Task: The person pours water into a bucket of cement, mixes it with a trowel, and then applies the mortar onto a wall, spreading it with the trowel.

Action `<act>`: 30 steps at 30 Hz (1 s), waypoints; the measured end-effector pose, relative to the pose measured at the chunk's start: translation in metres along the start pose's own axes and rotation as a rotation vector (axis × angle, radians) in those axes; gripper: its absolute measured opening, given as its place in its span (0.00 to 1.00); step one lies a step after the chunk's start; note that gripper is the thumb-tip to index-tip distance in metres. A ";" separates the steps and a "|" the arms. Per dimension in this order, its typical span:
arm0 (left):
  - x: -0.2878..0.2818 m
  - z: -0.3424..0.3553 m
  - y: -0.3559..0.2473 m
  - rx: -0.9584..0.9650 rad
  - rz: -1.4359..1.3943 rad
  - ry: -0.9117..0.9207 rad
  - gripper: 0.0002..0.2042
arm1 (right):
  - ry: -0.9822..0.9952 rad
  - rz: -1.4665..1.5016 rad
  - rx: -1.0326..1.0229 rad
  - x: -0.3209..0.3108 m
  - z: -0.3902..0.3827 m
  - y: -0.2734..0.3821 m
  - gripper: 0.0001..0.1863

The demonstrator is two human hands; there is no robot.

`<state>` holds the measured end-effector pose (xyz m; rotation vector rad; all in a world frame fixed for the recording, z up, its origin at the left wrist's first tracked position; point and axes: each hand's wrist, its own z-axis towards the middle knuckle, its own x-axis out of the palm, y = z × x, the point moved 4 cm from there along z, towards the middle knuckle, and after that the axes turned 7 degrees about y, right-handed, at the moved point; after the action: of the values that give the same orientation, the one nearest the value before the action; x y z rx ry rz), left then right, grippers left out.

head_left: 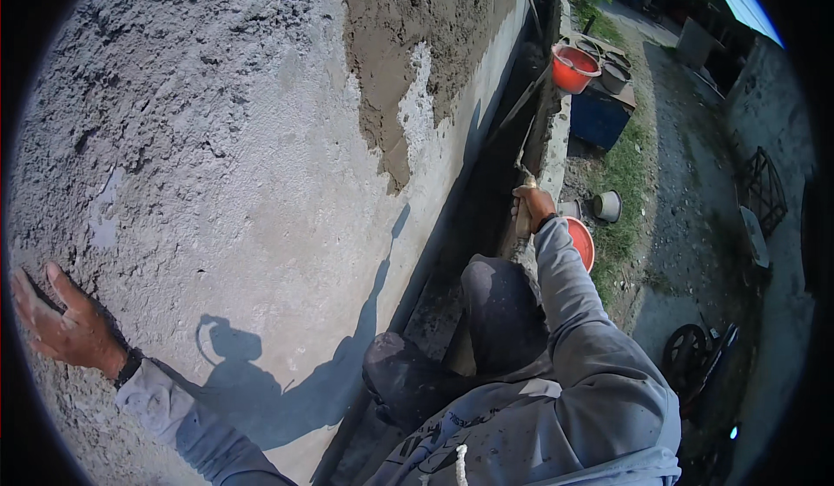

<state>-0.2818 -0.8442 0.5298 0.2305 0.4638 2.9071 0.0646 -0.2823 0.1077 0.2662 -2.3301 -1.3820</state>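
Note:
My left hand (74, 330) lies against the rough grey wall (252, 217) at the far left, its fingers spread and nothing in it. Out to the right, over the narrow gap beside the wall, my right hand (537, 204) is wrapped round the pale handle of a trowel (523, 218). The thin blade points away from me and shows nearly edge-on, apart from the wall. Darker, wet-looking mortar (391, 34) covers the wall's upper middle and runs down in an uneven tongue. Shadows of my arm and the trowel fall on the wall below it.
A narrow ledge (556, 147) runs along the gap. Beyond it, an orange-red bucket (573, 69) stands by a dark blue box (599, 119). Another red container (580, 241) is partly behind my right sleeve, near a grey pail (607, 206). A dark wheel (686, 351) shows at lower right.

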 end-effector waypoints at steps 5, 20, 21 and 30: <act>-0.020 0.009 -0.030 0.044 -0.003 0.035 0.21 | -0.052 -0.016 -0.057 -0.002 -0.038 0.041 0.07; -0.025 0.010 -0.014 -0.036 -0.173 0.094 0.21 | -0.137 -0.130 0.028 -0.015 0.069 -0.007 0.05; -0.013 0.012 -0.019 -0.063 -0.177 0.146 0.23 | -0.148 -0.059 0.050 -0.022 0.086 -0.019 0.05; 0.008 0.040 -0.252 0.084 -0.020 0.189 0.28 | 0.002 0.043 0.165 0.010 0.297 -0.100 0.04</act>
<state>-0.2419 -0.5953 0.4874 -0.0377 0.6151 2.9055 -0.0805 -0.0996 -0.1019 0.2644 -2.4367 -1.1703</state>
